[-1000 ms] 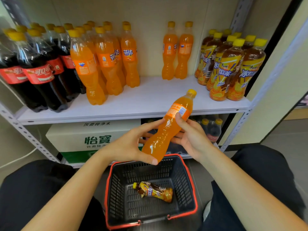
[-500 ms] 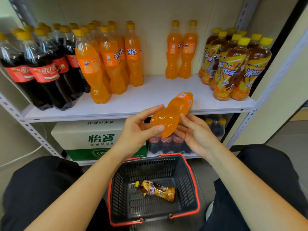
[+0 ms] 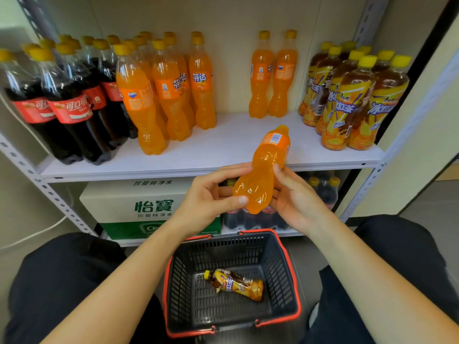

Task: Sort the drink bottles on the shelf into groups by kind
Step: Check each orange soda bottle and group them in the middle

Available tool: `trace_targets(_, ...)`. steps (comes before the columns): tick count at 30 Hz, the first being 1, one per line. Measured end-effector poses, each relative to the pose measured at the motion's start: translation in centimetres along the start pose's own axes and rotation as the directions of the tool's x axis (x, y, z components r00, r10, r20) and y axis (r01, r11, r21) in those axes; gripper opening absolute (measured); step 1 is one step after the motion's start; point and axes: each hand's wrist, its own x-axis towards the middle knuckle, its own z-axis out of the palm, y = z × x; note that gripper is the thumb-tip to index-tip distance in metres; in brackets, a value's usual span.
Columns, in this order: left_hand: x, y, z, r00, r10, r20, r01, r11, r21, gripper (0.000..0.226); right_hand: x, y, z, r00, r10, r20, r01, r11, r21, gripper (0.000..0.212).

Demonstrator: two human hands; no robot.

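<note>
Both my left hand [image 3: 211,197] and my right hand [image 3: 295,197] grip the lower part of an orange soda bottle [image 3: 264,167], tilted with its cap pointing up toward the white shelf [image 3: 223,150]. On that shelf stand several cola bottles [image 3: 67,103] at the left, then several orange soda bottles [image 3: 161,90], two orange soda bottles [image 3: 273,73] apart at the back, and several iced tea bottles [image 3: 352,95] at the right. One iced tea bottle [image 3: 236,284] lies in the black basket [image 3: 285,274] between my knees.
Below the shelf stand a white and green water carton [image 3: 139,202] and a pack of cola bottles [image 3: 323,189]. Grey perforated shelf posts [image 3: 362,192] frame both sides. A white cable [image 3: 34,234] runs along the floor at the left.
The orange soda bottle has risen and tipped more upright, its cap now over the shelf's front edge. Both hands moved up with it and hold it lower down.
</note>
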Motion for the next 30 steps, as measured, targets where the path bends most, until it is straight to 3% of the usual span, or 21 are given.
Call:
trace_targets(4, 0.2, 0.1, -1.2, 0.997, -0.003, 0.080, 0.002, 1.000, 0.023, 0.051, 0.4, -1.4, 0.0, 0.997, -0.077, 0.000, 0.076, 0.987, -0.141, 0.059)
trace_targets(7, 1.1, 0.0, -2.0, 0.998, -0.018, 0.054, 0.016, 0.999, 0.037, 0.040, 1.3, -2.8, 0.4, 0.985, -0.171, -0.015, 0.162, 0.953, -0.258, 0.072)
trace_targets(11, 3.7, -0.1, -3.3, 0.986, 0.002, -0.164, 0.019, 0.992, 0.126, 0.034, 4.0, -5.4, 0.4, 0.939, -0.334, -0.084, 0.265, 0.857, -0.443, 0.091)
trace_targets(15, 7.6, 0.0, -5.5, 0.906, 0.025, -0.422, 0.079, 0.971, 0.227, 0.031, 7.7, -8.0, -0.8, 0.872, -0.479, -0.103, 0.320, 0.715, -0.621, 0.089)
trace_targets(18, 11.5, 0.1, -6.9, 0.855, 0.061, -0.514, 0.117, 0.945, 0.307, 0.026, 10.5, -9.3, -1.6, 0.820, -0.565, -0.096, 0.322, 0.592, -0.739, 0.080)
trace_targets(21, 15.0, -0.8, -8.2, 0.860, 0.035, -0.509, 0.196, 0.898, 0.393, 0.051, 13.2, -9.9, -2.8, 0.782, -0.615, -0.097, 0.288, 0.495, -0.819, 0.066)
trace_targets(24, 17.7, -2.2, -9.4, 0.868, 0.007, -0.497, 0.234, 0.877, 0.421, 0.080, 15.5, -9.8, -4.1, 0.764, -0.634, -0.121, 0.259, 0.473, -0.842, 0.064)
trace_targets(30, 21.1, -4.9, -10.9, 0.766, 0.151, -0.625, 0.235, 0.840, 0.490, 0.109, 19.2, -9.8, -6.8, 0.719, -0.684, -0.125, 0.311, 0.478, -0.821, 0.064)
